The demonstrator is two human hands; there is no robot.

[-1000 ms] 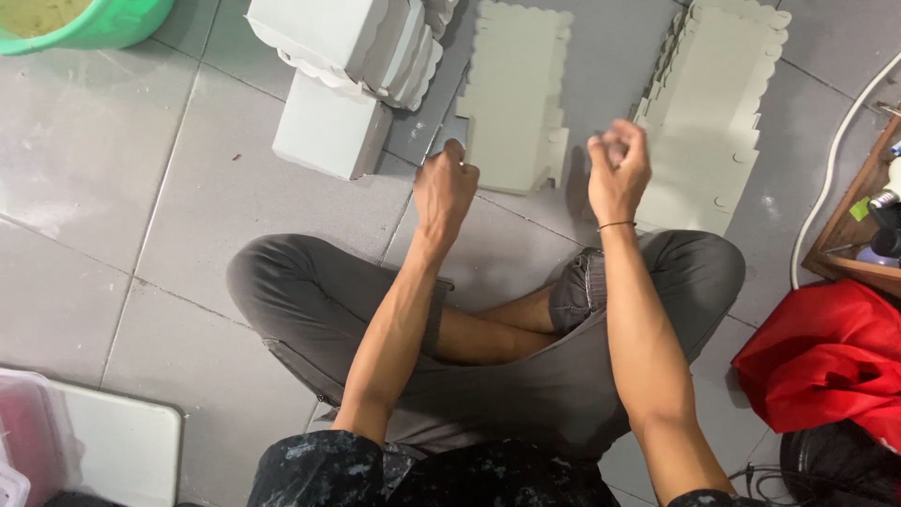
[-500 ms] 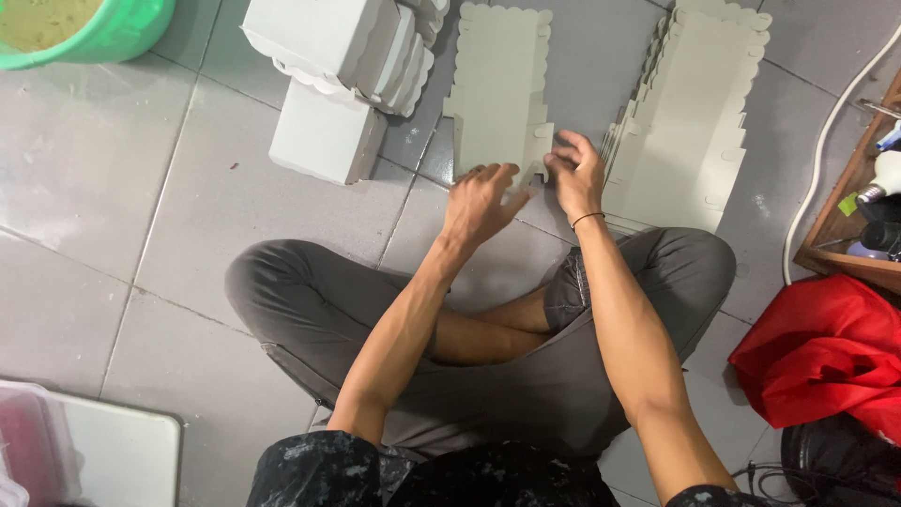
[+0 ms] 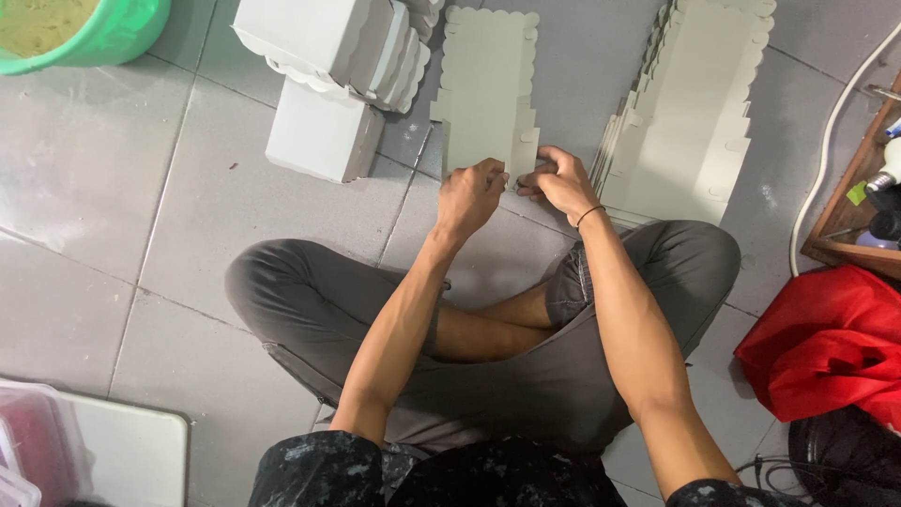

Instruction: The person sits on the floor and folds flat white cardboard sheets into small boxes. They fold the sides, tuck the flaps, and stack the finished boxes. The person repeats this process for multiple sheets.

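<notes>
I sit cross-legged on a grey tiled floor. A flat pale cardboard box blank (image 3: 488, 84) with scalloped edges lies on the floor in front of me. My left hand (image 3: 469, 195) and my right hand (image 3: 561, 183) both pinch its near edge, close together. A stack of more flat blanks (image 3: 690, 103) lies to the right of my right hand. A pile of folded white boxes (image 3: 328, 56) stands to the left, beyond my left hand.
A green basin (image 3: 122, 38) sits at the top left. A white cable (image 3: 826, 122) and a wooden tray with small items (image 3: 859, 207) are at the right, above a red cloth (image 3: 831, 347). A white and pink container (image 3: 56, 451) is at the bottom left.
Both hands were raised apart above my knees; they came down and together onto the near edge of the flat blank and took hold of it.
</notes>
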